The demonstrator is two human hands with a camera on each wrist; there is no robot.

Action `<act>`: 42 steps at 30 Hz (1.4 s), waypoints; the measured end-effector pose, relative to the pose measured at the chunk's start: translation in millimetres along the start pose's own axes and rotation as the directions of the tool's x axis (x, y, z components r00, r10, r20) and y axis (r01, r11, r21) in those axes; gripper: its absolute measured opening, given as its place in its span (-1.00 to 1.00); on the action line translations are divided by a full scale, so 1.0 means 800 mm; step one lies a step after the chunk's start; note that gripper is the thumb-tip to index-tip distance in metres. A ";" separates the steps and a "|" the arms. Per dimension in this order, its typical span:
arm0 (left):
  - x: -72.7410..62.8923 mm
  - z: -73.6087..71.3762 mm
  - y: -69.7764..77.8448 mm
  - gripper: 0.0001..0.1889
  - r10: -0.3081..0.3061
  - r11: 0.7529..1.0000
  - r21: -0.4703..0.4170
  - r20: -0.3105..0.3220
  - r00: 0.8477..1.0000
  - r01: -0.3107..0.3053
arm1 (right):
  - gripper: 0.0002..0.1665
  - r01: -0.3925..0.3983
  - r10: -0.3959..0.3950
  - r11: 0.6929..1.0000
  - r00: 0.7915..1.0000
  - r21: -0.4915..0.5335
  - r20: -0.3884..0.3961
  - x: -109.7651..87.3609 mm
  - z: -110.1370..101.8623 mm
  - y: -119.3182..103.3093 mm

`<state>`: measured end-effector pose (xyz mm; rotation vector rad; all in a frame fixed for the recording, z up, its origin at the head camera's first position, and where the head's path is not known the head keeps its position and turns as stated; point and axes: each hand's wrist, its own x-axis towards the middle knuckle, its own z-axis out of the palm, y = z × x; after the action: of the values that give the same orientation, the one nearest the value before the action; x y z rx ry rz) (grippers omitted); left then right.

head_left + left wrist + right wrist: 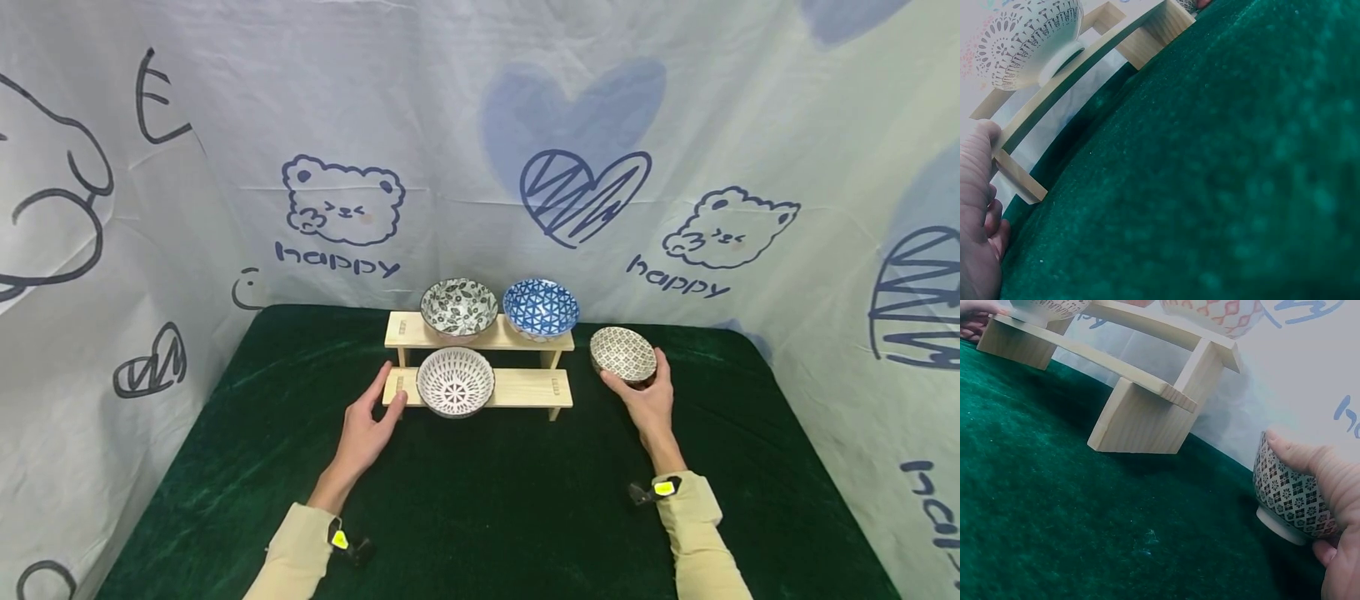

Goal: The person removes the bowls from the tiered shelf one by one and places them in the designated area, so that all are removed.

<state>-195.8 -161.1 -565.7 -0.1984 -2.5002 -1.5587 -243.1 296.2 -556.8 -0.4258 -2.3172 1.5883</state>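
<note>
My right hand [651, 406] grips a small bowl [622, 353] with a brown-and-white lattice pattern, right of the stand. In the right wrist view the thumb lies along the wall of this bowl [1288, 497], fingers partly hidden behind it; whether its foot touches the cloth I cannot tell. At the left end of a two-step wooden stand [525, 387], my left hand [369, 429] holds the lower step between thumb and fingers. On that step sits a black-and-white patterned bowl [456, 382]. The upper step bears a leaf-patterned bowl [459, 307] and a blue-and-white bowl [541, 307].
Dark green velvet cloth [480, 517] covers the table. Behind and at both sides hangs a pale curtain [465, 225] printed with hearts, bears and lettering. The stand's leg [1141, 422] rests on the cloth, left of the held bowl.
</note>
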 end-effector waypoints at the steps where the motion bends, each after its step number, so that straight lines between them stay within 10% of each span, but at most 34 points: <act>1: 0.000 0.000 0.000 -0.29 -0.001 1.000 0.001 0.000 1.000 0.001 | 0.38 0.002 -0.002 1.000 1.000 0.004 -0.001 0.000 0.000 0.000; 16: -0.002 -0.001 0.003 -0.29 0.001 1.000 -0.005 -0.001 1.000 -0.001 | 0.39 -0.027 0.027 1.000 0.997 -0.007 0.070 0.003 -0.024 -0.012; 30: -0.001 -0.002 0.003 -0.29 0.003 1.000 0.005 0.000 1.000 -0.003 | 0.15 0.193 -0.195 0.979 0.980 -0.072 -0.028 -0.002 -0.025 -0.044; 42: -0.002 -0.002 0.003 -0.28 -0.003 1.000 0.008 0.005 1.000 0.003 | 0.03 0.204 -0.207 0.978 0.975 0.041 0.080 -0.032 -0.016 -0.098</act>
<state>-193.8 -161.6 -563.2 -0.1974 -2.5118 -1.5508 -220.0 269.9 -480.9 -0.1083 -2.3067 1.5678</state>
